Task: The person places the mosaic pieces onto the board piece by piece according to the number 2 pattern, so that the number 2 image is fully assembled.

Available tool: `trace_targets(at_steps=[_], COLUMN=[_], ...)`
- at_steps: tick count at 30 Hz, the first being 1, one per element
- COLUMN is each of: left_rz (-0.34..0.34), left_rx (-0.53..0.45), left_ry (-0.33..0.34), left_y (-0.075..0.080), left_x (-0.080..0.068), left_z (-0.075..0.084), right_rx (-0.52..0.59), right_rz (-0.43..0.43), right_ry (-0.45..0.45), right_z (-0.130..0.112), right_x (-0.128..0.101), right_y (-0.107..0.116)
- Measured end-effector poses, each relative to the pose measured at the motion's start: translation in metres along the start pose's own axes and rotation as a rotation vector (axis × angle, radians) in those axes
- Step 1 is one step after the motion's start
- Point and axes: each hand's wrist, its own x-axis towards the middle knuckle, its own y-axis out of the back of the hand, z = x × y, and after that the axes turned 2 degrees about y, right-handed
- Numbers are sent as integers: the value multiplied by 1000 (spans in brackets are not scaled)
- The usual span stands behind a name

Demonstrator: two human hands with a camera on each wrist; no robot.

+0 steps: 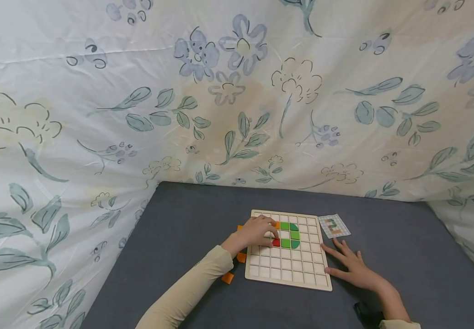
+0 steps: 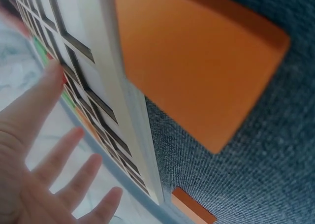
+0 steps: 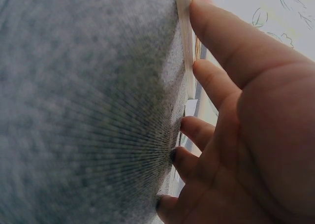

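Note:
A wooden grid board (image 1: 280,274) lies on the dark table. My left hand (image 1: 257,230) reaches over its left side. The thumb (image 2: 42,88) touches a red tile (image 1: 276,243) in the grid, and the other fingers are spread out in the left wrist view. Right of the red tile sit several green tiles (image 1: 295,235), some with a rounded corner. An orange tile (image 1: 278,225) shows beyond the left fingertips. My right hand (image 1: 356,269) lies with spread fingers beside the board, thumb and index fingertip at its right edge (image 3: 185,37).
Loose orange tiles (image 1: 227,278) lie along the board's left side, one (image 2: 197,61) close against its edge. A pattern card (image 1: 334,226) lies beyond the right hand. A black object (image 1: 366,314) is near the right wrist. Floral cloth (image 1: 237,137) hangs behind the table.

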Motion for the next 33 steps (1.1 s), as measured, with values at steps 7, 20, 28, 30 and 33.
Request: trace_targets(at_steps=[7, 20, 28, 30, 33], left_rz=[-12, 22, 30, 36, 50], left_rx=[-20, -42, -76, -99, -134], left_ry=[4, 16, 80, 96, 119], left_y=[-6, 0, 7, 9, 12], left_x=[3, -5, -15, -18, -23], left_z=[-4, -13, -25, -29, -36], right_rx=[-6, -23, -10, -8, -5], right_rz=[3, 13, 9, 9, 6], right_ry=[4, 11, 11, 11, 7], right_z=[-2, -1, 1, 1, 0], right_x=[0, 0, 0, 0, 0], right_y=[0, 0, 0, 0, 1])
